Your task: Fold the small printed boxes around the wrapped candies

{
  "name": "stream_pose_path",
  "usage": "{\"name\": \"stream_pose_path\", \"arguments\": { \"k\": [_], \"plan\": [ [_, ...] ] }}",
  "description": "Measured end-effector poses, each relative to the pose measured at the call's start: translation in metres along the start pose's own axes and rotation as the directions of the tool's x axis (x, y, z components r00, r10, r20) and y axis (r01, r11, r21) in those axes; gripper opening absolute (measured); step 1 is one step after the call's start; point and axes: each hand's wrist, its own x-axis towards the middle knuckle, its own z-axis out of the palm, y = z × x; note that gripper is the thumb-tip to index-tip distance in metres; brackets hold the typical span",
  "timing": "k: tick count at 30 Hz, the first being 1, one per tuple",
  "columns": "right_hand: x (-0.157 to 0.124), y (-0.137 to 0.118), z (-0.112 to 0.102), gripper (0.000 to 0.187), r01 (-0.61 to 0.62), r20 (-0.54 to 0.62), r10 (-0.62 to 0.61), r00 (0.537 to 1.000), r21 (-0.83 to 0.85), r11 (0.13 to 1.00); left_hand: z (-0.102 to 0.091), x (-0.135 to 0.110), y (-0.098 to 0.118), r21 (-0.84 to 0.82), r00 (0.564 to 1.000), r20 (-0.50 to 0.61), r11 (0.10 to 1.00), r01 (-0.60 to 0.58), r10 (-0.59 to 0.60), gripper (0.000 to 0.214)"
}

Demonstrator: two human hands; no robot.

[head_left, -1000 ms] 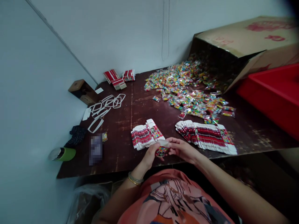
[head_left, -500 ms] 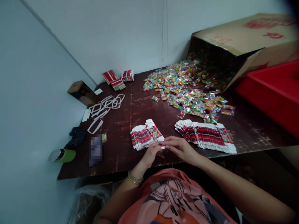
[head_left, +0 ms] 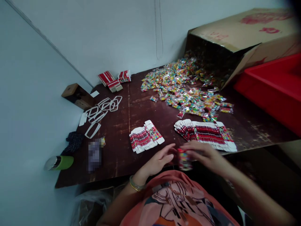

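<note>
Between thumb and fingers, my right hand holds a small colourful candy box, blurred by motion, at the table's front edge. Just left of it, my left hand has its fingers apart and nothing in them. A fanned stack of flat red-and-white cartons lies beyond my left hand. Another, longer row of flat cartons lies behind my right hand and is partly covered by it. Further back spreads a heap of small clear candy packets.
A cardboard box lies on its side at the back right, beside a red bin. On the left are white paper frames, a brown box, a green flask and dark cloth. Red-and-white cartons stand at the back.
My hands were together on the small box; now they are apart. My right hand has carried the box to the right and my left hand has opened. The view has shifted slightly.
</note>
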Motion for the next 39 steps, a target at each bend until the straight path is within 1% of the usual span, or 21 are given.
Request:
{"name": "stream_pose_path", "arguments": {
  "k": [2,4,6,8,11,12,14,17,19,21,22,23,25,27,29,31,34,36,37,38,39],
  "plan": [
    [-0.029,0.001,-0.044,0.024,-0.065,0.04,0.072,0.997,-0.153,0.986,-0.015,0.006,0.007,0.252,0.969,-0.187,0.961,-0.113,0.163,0.038],
    [-0.044,0.003,-0.063,0.022,-0.083,0.107,0.119,0.987,-0.293,0.953,-0.034,0.012,0.011,0.412,0.877,-0.383,0.903,-0.119,0.29,0.028],
    [-0.033,0.007,-0.045,0.023,-0.041,0.131,0.093,0.987,-0.35,0.936,-0.051,0.016,0.013,0.432,0.815,-0.492,0.899,-0.076,0.306,0.025],
    [0.002,0.014,0.0,0.027,0.052,0.154,0.001,0.988,-0.339,0.94,-0.061,0.016,0.012,0.403,0.809,-0.525,0.914,-0.037,0.264,0.024],
    [0.072,0.033,0.067,0.049,0.216,0.136,-0.174,0.975,-0.429,0.877,-0.066,0.005,0.005,0.363,0.862,-0.474,0.932,0.003,0.182,0.026],
    [0.091,0.039,0.081,0.048,0.262,0.15,-0.217,0.965,-0.46,0.848,-0.066,-0.001,0.002,0.34,0.887,-0.441,0.94,0.025,0.137,0.028],
    [0.114,0.046,0.092,0.033,0.329,0.159,-0.289,0.944,-0.491,0.807,-0.066,-0.013,-0.007,0.253,0.931,-0.366,0.963,0.098,0.002,0.034],
    [0.105,0.04,0.088,0.026,0.404,0.117,-0.396,0.911,-0.45,0.797,-0.062,-0.026,-0.019,-0.069,0.962,-0.207,0.984,0.166,-0.177,0.047],
    [0.081,0.025,0.085,0.025,0.491,0.165,-0.465,0.87,-0.381,0.784,-0.055,-0.025,-0.023,-0.35,0.976,-0.138,0.93,0.113,-0.17,0.052],
    [0.057,0.01,0.087,0.027,0.559,0.269,-0.493,0.827,-0.304,0.771,-0.043,-0.018,-0.025,-0.509,0.977,-0.165,0.86,0.031,-0.132,0.048],
    [0.05,0.004,0.09,0.031,0.553,0.28,-0.483,0.829,-0.294,0.779,-0.036,-0.014,-0.025,-0.522,0.972,-0.199,0.853,0.004,-0.126,0.045],
    [0.046,0.0,0.092,0.034,0.516,0.244,-0.458,0.855,-0.313,0.797,-0.029,-0.01,-0.026,-0.501,0.965,-0.226,0.865,0.0,-0.131,0.043],
    [0.047,-0.001,0.096,0.034,0.399,0.096,-0.393,0.915,-0.368,0.84,-0.016,-0.003,-0.028,-0.416,0.959,-0.233,0.908,0.055,-0.164,0.046],
    [0.055,0.002,0.097,0.026,0.325,-0.018,-0.355,0.935,-0.361,0.874,-0.007,0.001,-0.031,-0.357,0.949,-0.239,0.928,0.11,-0.205,0.05],
    [0.063,0.004,0.096,0.017,0.298,-0.036,-0.32,0.947,-0.278,0.913,-0.001,0.004,-0.033,-0.339,0.941,-0.248,0.931,0.139,-0.231,0.052],
    [0.067,0.002,0.093,0.012,0.239,0.006,-0.241,0.971,-0.152,0.959,0.002,0.005,-0.03,-0.3,0.944,-0.248,0.944,0.138,-0.217,0.049],
    [0.068,-0.008,0.078,0.02,0.129,0.195,-0.132,0.972,0.032,0.991,0.002,0.003,-0.019,-0.213,0.972,-0.179,0.97,0.116,-0.155,0.045],
    [0.069,-0.016,0.063,0.024,0.101,0.337,-0.137,0.931,0.122,0.987,0.001,0.0,-0.009,-0.187,0.993,0.004,0.975,0.116,-0.118,0.044],
    [0.068,-0.019,0.056,0.025,0.098,0.39,-0.152,0.908,0.156,0.983,0.0,-0.001,-0.006,-0.164,0.988,0.118,0.979,0.123,-0.104,0.043],
    [0.068,-0.021,0.05,0.024,0.096,0.423,-0.165,0.891,0.18,0.979,-0.001,-0.002,-0.005,-0.133,0.978,0.191,0.984,0.115,-0.089,0.042],
    [0.066,-0.023,0.047,0.024,0.09,0.431,-0.167,0.887,0.193,0.977,-0.001,-0.003,-0.006,-0.097,0.976,0.205,0.99,0.098,-0.077,0.042]
  ]
}}
